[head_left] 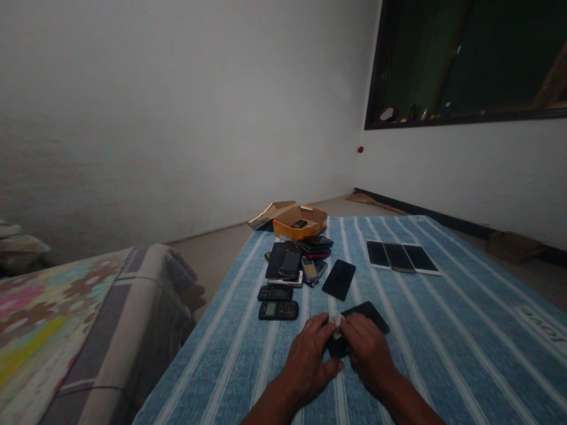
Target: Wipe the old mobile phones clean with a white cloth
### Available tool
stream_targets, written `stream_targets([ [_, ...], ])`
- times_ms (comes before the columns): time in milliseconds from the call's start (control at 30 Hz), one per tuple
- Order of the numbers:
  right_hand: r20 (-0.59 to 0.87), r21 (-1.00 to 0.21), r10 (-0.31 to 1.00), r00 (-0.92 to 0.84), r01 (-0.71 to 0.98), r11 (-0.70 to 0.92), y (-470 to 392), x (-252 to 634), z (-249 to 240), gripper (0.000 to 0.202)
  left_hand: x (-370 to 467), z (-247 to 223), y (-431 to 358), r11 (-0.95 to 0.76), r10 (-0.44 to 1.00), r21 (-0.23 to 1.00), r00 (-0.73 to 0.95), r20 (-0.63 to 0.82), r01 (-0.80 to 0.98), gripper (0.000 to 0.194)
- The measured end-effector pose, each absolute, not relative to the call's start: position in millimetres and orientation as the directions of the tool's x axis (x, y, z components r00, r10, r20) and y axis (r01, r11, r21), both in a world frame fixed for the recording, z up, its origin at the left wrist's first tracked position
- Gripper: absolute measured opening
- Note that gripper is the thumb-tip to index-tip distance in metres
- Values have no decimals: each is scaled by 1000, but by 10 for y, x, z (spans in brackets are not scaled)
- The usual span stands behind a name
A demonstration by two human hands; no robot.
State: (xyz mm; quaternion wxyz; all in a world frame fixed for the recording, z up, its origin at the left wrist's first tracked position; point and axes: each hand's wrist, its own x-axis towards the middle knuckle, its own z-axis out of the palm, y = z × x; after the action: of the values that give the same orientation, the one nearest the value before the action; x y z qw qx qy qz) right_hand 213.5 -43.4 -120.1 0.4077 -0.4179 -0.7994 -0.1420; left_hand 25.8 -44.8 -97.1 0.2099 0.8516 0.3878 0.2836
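Note:
Both hands meet near the front of the striped blue cloth. My left hand (312, 357) curls at the left side of a dark phone (338, 347), its fingers touching a crumpled white tissue or cloth (337, 321). Opposite it, my right hand (367, 349) has its fingers bent around the right side of the same white piece, over the dark phone. Behind the right hand lies another dark flat device (370, 314), partly covered by that hand. A black phone (339, 280) rests flat just beyond.
Two keypad phones (278, 310) lie left of the hands, with a pile of phones (290, 262) behind. An open orange box (301, 223) stands at the far edge. Three phones (400, 258) lie side by side at right. A bed (133, 319) is at left.

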Motion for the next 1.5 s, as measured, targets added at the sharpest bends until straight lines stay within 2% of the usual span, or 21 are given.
stream_targets([
  [167,781,-202,550,-298,712,673,-483,2109,-1134,24,369,-785,-539,-676,729,554,553,404,486,54],
  [333,787,-351,582,-206,625,697,-554,2088,-1056,24,467,-763,-611,-741,671,511,505,543,435,37],
  [433,788,-439,606,-108,592,676,-587,2073,-1025,26,519,-806,-663,-700,714,554,458,529,451,14],
  [500,784,-477,617,-64,574,665,-608,2060,-998,27,552,-838,-696,-656,755,592,420,504,468,8],
  [633,779,-523,627,-16,535,664,-651,2030,-928,29,610,-854,-745,-609,793,653,371,484,450,11],
  [800,740,-617,669,71,469,632,-681,2013,-874,25,636,-717,-776,-522,839,792,359,409,316,14],
  [900,737,-628,671,79,447,637,-690,2011,-861,25,636,-644,-779,-398,879,896,363,311,195,26],
  [1000,749,-614,659,63,438,656,-702,2005,-848,26,645,-676,-760,-194,939,981,294,176,31,25],
  [1100,747,-612,664,40,433,662,-715,1998,-838,28,656,-770,-723,-26,960,991,274,61,-130,21],
  [1167,740,-620,672,31,419,664,-720,1995,-841,29,660,-823,-699,20,960,984,279,31,-177,42],
  [1233,727,-638,685,39,407,654,-721,1993,-856,29,666,-852,-682,44,956,978,294,17,-202,54],
  [1333,708,-663,702,72,412,625,-711,1994,-892,28,683,-847,-677,68,954,977,300,-4,-201,48],
  [1500,723,-648,681,115,453,612,-682,2004,-928,26,722,-743,-712,32,976,994,216,-8,-108,34],
])
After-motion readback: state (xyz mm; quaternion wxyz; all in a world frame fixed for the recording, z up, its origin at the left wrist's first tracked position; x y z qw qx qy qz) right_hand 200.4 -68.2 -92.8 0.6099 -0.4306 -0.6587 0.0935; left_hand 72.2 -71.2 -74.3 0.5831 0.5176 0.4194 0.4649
